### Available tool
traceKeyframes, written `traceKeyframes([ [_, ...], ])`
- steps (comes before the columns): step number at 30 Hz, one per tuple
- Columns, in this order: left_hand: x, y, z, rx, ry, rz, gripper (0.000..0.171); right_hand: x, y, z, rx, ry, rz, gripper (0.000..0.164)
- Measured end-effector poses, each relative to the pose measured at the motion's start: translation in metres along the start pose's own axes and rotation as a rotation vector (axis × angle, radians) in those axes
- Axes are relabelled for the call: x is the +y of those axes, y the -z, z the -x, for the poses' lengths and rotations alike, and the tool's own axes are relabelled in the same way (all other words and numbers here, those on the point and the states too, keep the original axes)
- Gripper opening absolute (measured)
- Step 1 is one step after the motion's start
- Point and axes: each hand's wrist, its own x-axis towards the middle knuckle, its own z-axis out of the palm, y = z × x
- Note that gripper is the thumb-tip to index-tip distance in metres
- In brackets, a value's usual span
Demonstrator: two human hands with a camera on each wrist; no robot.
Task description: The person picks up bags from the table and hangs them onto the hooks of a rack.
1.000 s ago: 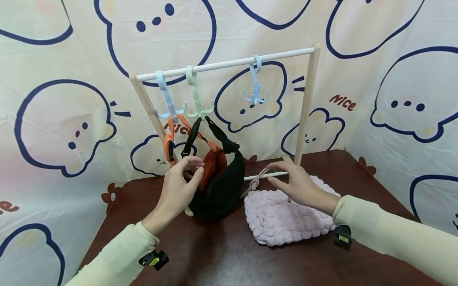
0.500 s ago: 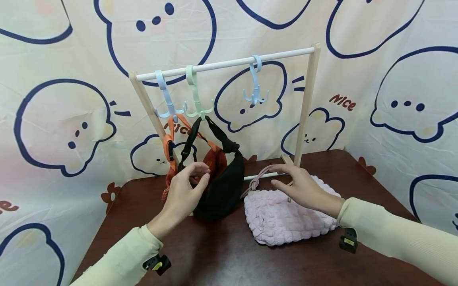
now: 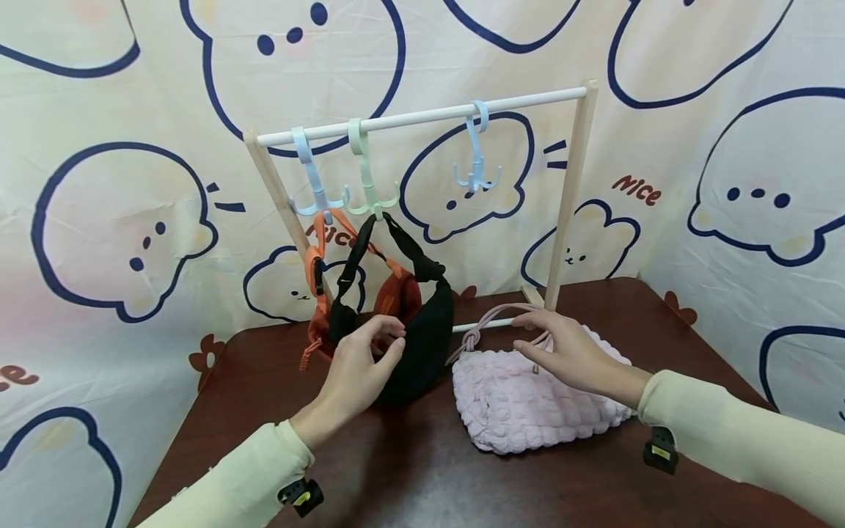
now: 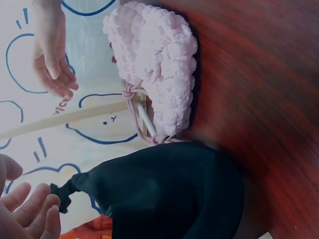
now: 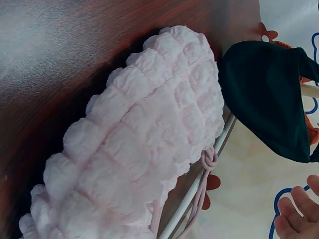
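The hands were apart, and neither showed a grip on anything. The left hand (image 3: 359, 367) was in front of the black bag (image 3: 432, 337), thumb and fingers loosely curved with a gap between them. The right hand (image 3: 574, 352) hung over the pink bag (image 3: 521, 411), fingers nearly straight, thumb held off.

The pink bag lay on the desk (image 3: 462, 491), toward its back right corner, its strap (image 3: 491, 314) looping up from a knot (image 3: 471, 339) at the upper left. It looked light, soft and padded, likely to sag or fold if pinched by one side; little seemed fragile. The strap, thin but firm-looking, offered the best hold, near the top of its loop.

The black bag hung from the green hook (image 3: 365, 172), limp and smooth; whether its bottom touched the desk could not be told.
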Motion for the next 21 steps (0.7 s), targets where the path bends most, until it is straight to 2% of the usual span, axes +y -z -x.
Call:
traceKeyframes([
  [8,-0.002,-0.011,0.003,-0.027,0.003,-0.001,0.017,0.01,-0.001,0.007,-0.003,0.007,0.02,0.033],
  [21,-0.006,-0.028,0.009,-0.063,0.008,-0.027,0.017,0.029,0.006,0.007,-0.024,-0.039,0.066,0.033],
])
